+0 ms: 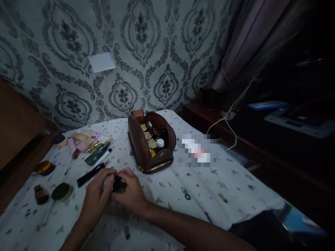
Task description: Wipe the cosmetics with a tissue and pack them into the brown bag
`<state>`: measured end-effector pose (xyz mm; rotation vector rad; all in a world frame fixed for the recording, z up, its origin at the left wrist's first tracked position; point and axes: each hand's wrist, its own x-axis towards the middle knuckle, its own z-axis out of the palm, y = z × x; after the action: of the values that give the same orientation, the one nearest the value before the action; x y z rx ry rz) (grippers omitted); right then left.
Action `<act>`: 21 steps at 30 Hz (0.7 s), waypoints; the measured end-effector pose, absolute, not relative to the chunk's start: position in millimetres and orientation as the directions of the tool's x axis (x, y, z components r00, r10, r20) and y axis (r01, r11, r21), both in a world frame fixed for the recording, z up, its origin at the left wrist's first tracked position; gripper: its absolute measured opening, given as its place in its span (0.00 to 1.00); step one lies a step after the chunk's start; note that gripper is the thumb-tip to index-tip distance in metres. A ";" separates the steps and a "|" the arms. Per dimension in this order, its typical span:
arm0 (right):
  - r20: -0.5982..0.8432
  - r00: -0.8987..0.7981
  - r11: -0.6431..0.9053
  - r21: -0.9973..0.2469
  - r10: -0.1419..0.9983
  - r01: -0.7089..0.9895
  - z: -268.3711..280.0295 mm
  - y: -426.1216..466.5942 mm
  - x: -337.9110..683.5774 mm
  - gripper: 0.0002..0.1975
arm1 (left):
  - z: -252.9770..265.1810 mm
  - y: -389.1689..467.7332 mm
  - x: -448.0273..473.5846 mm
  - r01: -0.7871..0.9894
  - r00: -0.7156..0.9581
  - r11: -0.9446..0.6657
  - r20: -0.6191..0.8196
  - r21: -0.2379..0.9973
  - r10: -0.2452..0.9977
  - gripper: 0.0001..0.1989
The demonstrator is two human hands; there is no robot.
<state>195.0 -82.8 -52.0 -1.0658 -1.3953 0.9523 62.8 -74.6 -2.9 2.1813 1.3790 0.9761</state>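
Both of my hands meet over the near part of the cloth. Between them is a small dark object point(116, 183), mostly covered by my fingers, so its kind cannot be told. My left hand point(98, 190) has its fingers closed around one side of it, and my right hand point(132, 193) pinches the other. A black slim tube-like item point(90, 175) lies just beyond my left hand. Past my right hand stands a brown toiletry bag point(134, 148), unzipped, with several bottles and gold-topped containers inside; a white-capped bottle point(160, 143) is among them.
Left of the bag lie several cosmetics, including a dark green tube point(97, 154) and a pink tube point(71, 146). A round green-lidded jar point(62, 192), a small brown bottle point(41, 194) and a red-gold jar point(45, 168) sit nearer. White cables point(235, 104) hang at right.
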 end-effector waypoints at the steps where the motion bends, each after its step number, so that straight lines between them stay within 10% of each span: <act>1: 0.279 0.002 0.277 -0.955 0.960 0.109 -52.7 -82.1 195.2 0.18 | -5.6 -76.3 63.8 0.662 0.302 -0.482 0.384 0.574 0.873 0.15; 8: 0.409 -0.143 0.433 -0.871 0.901 0.234 -60.9 -84.2 197.1 0.15 | -18.9 -78.7 65.9 0.780 0.373 -0.534 0.442 0.326 0.815 0.19; 21: 0.378 -0.086 0.373 -0.925 0.922 -0.066 -48.6 -72.7 206.7 0.23 | 3.2 -49.8 69.3 0.240 0.087 0.010 -0.032 0.971 0.996 0.23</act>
<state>206.7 -72.7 -48.6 -0.8385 -1.4018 1.0096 69.3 -49.8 3.2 1.4091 1.3239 1.0015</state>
